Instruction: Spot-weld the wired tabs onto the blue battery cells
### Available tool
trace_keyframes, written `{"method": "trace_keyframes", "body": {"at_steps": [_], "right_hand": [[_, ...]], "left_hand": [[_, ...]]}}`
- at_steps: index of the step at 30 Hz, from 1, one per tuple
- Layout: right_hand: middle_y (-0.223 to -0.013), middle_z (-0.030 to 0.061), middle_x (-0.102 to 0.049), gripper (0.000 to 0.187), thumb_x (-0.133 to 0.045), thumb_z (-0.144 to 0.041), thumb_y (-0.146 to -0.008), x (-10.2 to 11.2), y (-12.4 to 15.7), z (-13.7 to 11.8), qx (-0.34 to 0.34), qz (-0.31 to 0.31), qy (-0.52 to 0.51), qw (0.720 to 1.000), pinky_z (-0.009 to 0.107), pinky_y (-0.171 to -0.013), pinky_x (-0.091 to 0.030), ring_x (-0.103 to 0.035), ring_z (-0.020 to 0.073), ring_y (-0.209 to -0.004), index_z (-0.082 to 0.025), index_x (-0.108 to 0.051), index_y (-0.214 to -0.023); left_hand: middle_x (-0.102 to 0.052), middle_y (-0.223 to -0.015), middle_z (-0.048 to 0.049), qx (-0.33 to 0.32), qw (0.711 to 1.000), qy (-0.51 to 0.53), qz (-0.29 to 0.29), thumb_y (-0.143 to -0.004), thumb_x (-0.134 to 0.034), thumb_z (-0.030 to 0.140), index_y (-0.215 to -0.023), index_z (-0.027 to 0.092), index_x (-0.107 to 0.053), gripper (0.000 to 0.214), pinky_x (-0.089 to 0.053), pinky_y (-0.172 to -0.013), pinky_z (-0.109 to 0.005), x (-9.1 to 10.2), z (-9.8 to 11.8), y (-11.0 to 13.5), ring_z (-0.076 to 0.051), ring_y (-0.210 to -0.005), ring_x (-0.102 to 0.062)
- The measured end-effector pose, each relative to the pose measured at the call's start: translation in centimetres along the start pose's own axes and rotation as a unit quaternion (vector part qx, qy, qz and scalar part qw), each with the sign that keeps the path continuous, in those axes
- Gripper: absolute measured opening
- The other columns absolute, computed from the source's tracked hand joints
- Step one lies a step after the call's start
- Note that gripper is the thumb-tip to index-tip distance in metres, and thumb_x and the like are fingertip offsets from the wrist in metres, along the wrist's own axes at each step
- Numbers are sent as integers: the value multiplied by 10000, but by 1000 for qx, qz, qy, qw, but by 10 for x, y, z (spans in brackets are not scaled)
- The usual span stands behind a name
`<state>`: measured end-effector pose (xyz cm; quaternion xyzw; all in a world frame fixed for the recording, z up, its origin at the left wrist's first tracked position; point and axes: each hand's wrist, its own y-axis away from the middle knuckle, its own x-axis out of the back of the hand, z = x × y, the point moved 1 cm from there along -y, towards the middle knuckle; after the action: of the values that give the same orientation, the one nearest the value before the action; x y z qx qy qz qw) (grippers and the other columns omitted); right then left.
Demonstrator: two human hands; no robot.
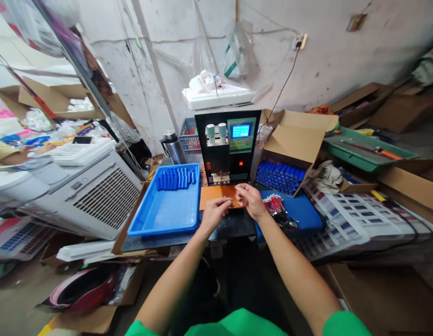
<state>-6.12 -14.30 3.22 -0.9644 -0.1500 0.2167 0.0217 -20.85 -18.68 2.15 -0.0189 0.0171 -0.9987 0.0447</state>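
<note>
Black spot welder (227, 144), upright, screen lit: your landmark.
Blue tray (160, 219), left of the welder, with one row of blue cells (176, 179) along its far end.
Cardboard box (296, 135), right of the welder, flap raised. More blue cells lie inside, partly hidden by its wall.
Orange mat (211, 195), directly in front of the welder, under your hands.
Wire bundle (277, 210), red-tipped, front right of the welder.
Your left hand (213, 214) and right hand (249, 199), both before the welder, fingertips pinched shut on a thin piece (232, 200) over the mat.
The piece seems to lie crosswise between the two pinches, and your right hand is nearer the welder. It is too small to identify.
</note>
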Motion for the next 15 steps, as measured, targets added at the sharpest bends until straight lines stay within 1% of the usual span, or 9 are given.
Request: {"method": "trace_keyframes", "body": {"at_steps": [2,3,5,7,10,12,14,15], "right_hand": [[-727,-13,-574,380,-726,-498,-722,-2,1,6,-1,-19,33,999,209,-486,-399,-506,111,-583,-189,-628,-921],[-744,-6,-588,375,-726,-492,-722,-3,1,10,2,-31,60,998,219,-504,-417,-519,117,-596,-186,-637,-918],[-733,1,-604,332,-731,-464,-720,-6,0,16,17,-52,119,991,237,-544,-440,-531,126,-606,-178,-646,-866],[-732,13,-626,294,-727,-447,-724,-8,-1,22,41,-58,163,984,262,-605,-465,-560,145,-644,-176,-644,-804],[-730,30,-647,290,-707,-456,-735,-10,-4,30,63,-47,202,976,290,-656,-479,-590,172,-680,-174,-641,-751],[-709,33,-647,306,-686,-477,-745,-9,-7,35,69,-35,221,972,298,-648,-477,-581,174,-654,-173,-649,-743],[-704,39,-648,327,-671,-497,-747,-7,-10,40,78,-8,233,969,307,-656,-479,-577,178,-647,-171,-652,-733],[-703,42,-647,340,-670,-509,-740,-5,-11,42,82,13,237,968,310,-662,-480,-577,181,-650,-171,-649,-723]], "left_hand": [[-654,-584,-30,18,1000,0,11,-642,-739,464,-801,120,-775,380,-333,-465,-226,7,2,-3,-83,-459,-442],[-640,-558,-23,25,1000,-4,16,-633,-739,457,-781,122,-775,368,-329,-460,-226,10,3,-5,-83,-448,-439],[-615,-514,-16,32,999,-22,14,-638,-728,437,-743,126,-775,331,-329,-457,-225,16,6,-6,-89,-438,-445],[-623,-515,-24,37,998,-45,1,-656,-709,402,-713,127,-771,287,-343,-464,-224,19,8,-7,-93,-441,-459],[-679,-601,-52,38,997,-68,-18,-678,-684,373,-704,121,-763,265,-370,-482,-223,21,3,-6,-95,-462,-486],[-713,-677,-69,30,996,-78,-28,-701,-679,394,-765,118,-766,296,-401,-504,-226,27,-3,-7,-108,-502,-527],[-736,-756,-81,8,994,-106,-21,-739,-672,408,-837,122,-762,315,-454,-564,-240,43,-9,-12,-138,-584,-595],[-741,-785,-82,-6,991,-134,-4,-765,-660,395,-854,127,-756,298,-479,-606,-252,55,-11,-17,-155,-634,-625]]}}
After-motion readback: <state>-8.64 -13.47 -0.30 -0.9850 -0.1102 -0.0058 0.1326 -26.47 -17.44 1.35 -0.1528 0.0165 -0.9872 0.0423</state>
